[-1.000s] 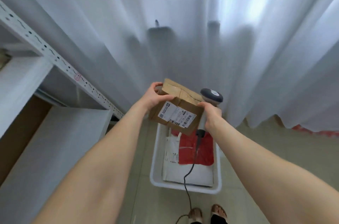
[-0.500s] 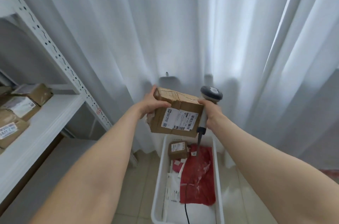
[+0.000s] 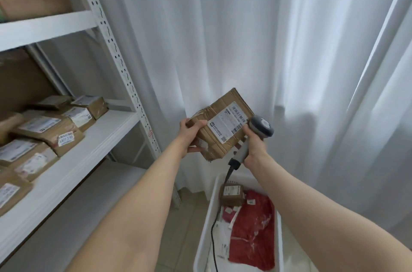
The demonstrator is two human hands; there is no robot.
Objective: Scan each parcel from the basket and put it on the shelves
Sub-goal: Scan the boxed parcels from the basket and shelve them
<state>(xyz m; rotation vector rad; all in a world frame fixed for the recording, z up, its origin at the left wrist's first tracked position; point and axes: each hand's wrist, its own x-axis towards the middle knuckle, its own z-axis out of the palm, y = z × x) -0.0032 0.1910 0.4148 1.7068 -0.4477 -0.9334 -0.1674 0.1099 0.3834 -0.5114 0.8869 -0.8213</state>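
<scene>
Currently, on the head camera, I see the left hand gripping the left end of a brown cardboard parcel, thumb on top and fingers underneath. The parcel is held in the air, tilted, with its white label facing up, to the right of the shelves. The right hand is wrapped round the handle of the grey scanner. The scanner's head sits at the parcel's right edge, but I cannot tell whether it touches. A black cable drops from the handle into the white basket on the floor, where a small brown box and a red bag lie. Labelled shelved parcels line the middle shelf. A white curtain hangs behind.
</scene>
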